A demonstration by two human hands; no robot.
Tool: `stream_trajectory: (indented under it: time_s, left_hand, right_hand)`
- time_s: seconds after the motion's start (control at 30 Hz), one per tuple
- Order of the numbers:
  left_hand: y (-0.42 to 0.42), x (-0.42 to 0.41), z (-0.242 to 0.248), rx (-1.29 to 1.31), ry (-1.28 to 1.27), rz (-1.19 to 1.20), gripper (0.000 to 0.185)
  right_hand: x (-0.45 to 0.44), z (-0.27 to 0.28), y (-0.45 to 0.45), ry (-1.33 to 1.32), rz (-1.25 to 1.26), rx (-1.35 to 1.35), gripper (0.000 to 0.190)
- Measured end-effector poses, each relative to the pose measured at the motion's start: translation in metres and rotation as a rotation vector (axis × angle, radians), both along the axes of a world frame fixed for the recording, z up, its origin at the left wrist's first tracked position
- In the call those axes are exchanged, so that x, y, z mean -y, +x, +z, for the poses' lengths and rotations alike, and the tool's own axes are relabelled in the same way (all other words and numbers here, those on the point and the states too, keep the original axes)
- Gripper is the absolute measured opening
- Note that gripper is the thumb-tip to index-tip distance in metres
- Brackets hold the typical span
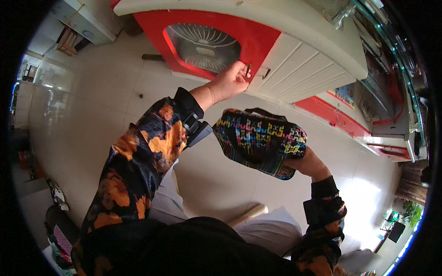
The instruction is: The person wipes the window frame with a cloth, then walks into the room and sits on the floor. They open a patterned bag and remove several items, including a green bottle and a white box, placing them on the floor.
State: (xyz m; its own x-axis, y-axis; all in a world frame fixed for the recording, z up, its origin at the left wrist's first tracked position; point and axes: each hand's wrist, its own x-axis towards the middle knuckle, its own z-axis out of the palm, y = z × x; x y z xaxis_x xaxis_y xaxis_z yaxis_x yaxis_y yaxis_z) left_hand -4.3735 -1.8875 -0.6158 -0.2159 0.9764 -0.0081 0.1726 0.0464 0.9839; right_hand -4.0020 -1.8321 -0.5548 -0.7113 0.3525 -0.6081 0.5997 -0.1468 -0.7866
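Note:
My left hand [230, 82] has its fingers curled around the small dark handle [248, 70] of a red cabinet door [261, 38]. That door has a dark glass pane [207, 46] with a pale fan-like pattern, and it looks closed. In my right hand [310, 165] is a black fabric bag [260, 138] with a multicoloured pattern and a dark carry strap on top. The bag hangs above the floor, below and to the right of the red door. My right fingers are partly hidden behind it.
A white grooved cabinet door [300, 65] with its own handle adjoins the red one, under a pale countertop [259, 13]. Farther right stand red drawer fronts [333, 115] and a glass-edged shelf [397, 51]. A wooden stool [68, 41] is at upper left on the tiled floor [100, 79].

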Motion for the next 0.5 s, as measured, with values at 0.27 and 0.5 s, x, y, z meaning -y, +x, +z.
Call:
stream_trajectory:
  time_s: [0.27, 0.5]
  left_hand:
    - [0.016, 0.091, 0.01, -0.158, -0.005, -0.018, 0.02]
    - [-0.032, 0.18, 0.057, -0.152, -0.054, -0.297, 0.031]
  right_hand:
    - [0.058, -0.029, 0.056, -0.222, -0.103, -0.011, 0.042]
    - [0.057, -0.068, 0.064, -0.251, -0.036, 0.064, 0.039]
